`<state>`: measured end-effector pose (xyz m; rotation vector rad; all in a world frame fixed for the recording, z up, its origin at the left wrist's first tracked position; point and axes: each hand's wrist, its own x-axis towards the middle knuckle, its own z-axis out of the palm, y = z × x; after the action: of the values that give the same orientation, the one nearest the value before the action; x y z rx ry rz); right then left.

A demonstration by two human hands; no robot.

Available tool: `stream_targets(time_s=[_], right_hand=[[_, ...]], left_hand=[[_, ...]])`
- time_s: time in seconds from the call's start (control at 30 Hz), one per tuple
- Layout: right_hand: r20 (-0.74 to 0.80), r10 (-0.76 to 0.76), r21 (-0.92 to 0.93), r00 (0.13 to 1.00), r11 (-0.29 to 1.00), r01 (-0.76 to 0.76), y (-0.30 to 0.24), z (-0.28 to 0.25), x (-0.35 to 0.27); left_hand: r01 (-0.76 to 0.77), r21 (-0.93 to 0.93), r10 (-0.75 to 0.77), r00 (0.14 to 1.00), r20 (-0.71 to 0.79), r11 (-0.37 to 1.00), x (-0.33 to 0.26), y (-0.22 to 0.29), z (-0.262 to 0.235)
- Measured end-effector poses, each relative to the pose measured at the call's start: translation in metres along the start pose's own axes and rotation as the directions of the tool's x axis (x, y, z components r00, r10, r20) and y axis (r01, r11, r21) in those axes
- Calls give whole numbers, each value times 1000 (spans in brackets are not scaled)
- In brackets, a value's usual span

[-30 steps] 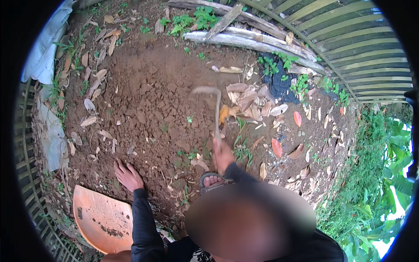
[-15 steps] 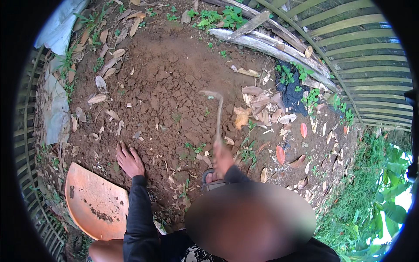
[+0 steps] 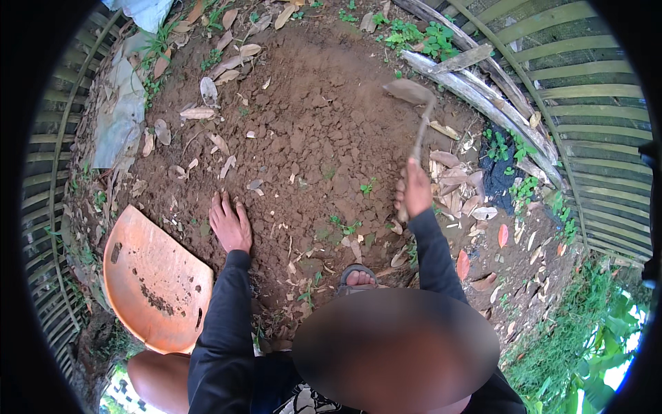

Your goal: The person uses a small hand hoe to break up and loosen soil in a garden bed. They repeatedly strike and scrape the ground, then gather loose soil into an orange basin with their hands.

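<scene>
My right hand [image 3: 414,190] is wrapped round the handle of a small hand hoe [image 3: 422,127]. The hoe's flat blade is raised toward the far right side of a patch of loose brown soil [image 3: 296,138], pointing left; whether it touches the ground I cannot tell. On the near left of that soil rests my left hand [image 3: 231,224], palm down and fingers apart, holding nothing. An orange plastic scoop-shaped pan [image 3: 176,259] with slots in its rim lies by my left forearm, with crumbs of dirt inside.
Dry leaves [image 3: 455,183] lie to the right, beside black sheeting [image 3: 498,176]. Weathered wooden poles [image 3: 476,93] and a slatted bamboo fence [image 3: 586,90] edge the far right. Another fence [image 3: 52,179] curves along the left. My sandalled foot [image 3: 360,277] is on the ground near me.
My right hand has swung the hoe away from me and to the right. The view has shifted, while my left hand remains flat on the soil.
</scene>
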<state>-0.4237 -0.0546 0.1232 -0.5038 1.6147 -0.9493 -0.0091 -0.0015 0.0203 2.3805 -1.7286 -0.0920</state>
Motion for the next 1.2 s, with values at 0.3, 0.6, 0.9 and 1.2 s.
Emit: stream_targets(time_s=[0.3, 0.6, 0.9, 1.2], right_hand=[[227, 129, -377, 965, 926, -35, 46, 47, -36], [153, 27, -680, 988, 728, 85, 97, 8, -134], [219, -317, -625, 923, 681, 382, -6, 44, 0], [383, 228, -668, 895, 737, 98, -44, 106, 34]], left_hand=[[-93, -410, 64, 994, -84, 907, 95, 49, 7], [-66, -384, 133, 980, 150, 921, 153, 131, 11], [-201, -520, 347, 916, 200, 830, 97, 146, -18], [-132, -418, 257, 931, 260, 899, 106, 155, -22]])
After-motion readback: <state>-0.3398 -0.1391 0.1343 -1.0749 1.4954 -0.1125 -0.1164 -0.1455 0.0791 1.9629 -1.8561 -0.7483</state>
